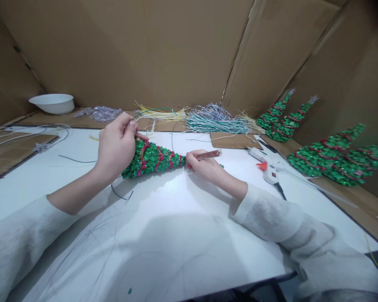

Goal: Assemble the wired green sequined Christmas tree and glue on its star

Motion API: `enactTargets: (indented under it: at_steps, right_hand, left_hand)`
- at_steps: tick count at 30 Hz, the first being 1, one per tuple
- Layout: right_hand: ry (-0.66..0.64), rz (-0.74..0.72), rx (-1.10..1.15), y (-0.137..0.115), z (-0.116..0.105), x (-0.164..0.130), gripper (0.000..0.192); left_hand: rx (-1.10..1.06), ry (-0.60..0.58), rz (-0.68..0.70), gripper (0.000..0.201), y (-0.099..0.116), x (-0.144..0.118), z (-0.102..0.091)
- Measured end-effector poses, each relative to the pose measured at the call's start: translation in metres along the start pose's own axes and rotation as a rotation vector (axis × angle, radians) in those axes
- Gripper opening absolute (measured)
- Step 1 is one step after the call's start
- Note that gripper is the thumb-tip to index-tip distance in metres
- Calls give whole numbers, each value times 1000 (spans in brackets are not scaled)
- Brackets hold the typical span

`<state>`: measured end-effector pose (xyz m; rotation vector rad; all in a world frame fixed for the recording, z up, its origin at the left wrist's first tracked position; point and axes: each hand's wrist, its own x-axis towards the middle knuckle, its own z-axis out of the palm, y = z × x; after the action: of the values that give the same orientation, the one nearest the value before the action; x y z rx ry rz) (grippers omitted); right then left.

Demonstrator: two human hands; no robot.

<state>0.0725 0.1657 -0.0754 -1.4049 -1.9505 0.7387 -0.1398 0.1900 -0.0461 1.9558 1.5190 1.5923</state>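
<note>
A small sequined Christmas tree [156, 159], green with red garland, lies on its side over the white tabletop. My left hand [118, 140] is closed at its wide end, thumb and forefinger pinching a thin green wire [151, 110] that arcs off to the right. At the narrow tip, my right hand [204, 165] is closed around a slim reddish-brown tool [209, 154] whose handle points right; its working end is hidden by the fingers. Part of the tree's tip is behind this hand. A dark wire piece [118, 192] lies below the tree.
A white glue gun [271, 173] with an orange trigger lies at the right, beside several finished trees [321, 155]. Bundles of green-white wire [217, 124] and yellow wire [164, 114] lie at the back, near clear plastic pieces [101, 113] and a white bowl [55, 104]. Cardboard walls [145, 50] enclose the table.
</note>
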Motion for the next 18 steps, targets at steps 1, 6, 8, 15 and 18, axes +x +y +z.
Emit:
enactTargets:
  at_steps: [1,6,8,15,18]
  right_hand:
    - [11,-3,-19,-1,1,0,38]
    - [0,10,-131,-12,2,5,34]
    - [-29,24,-168,-18,1,8,33]
    - [-94,83,-366,-38,1,14,29]
    - [-124,89,-463,-44,4,16,30]
  left_hand:
    - [0,1,-2,19,0,0,0]
    - [50,22,13,19,-1,-2,1]
    - [57,23,22,19,-2,-2,1]
    - [107,9,39,18,-4,0,2]
    - [112,9,40,18,-3,0,3]
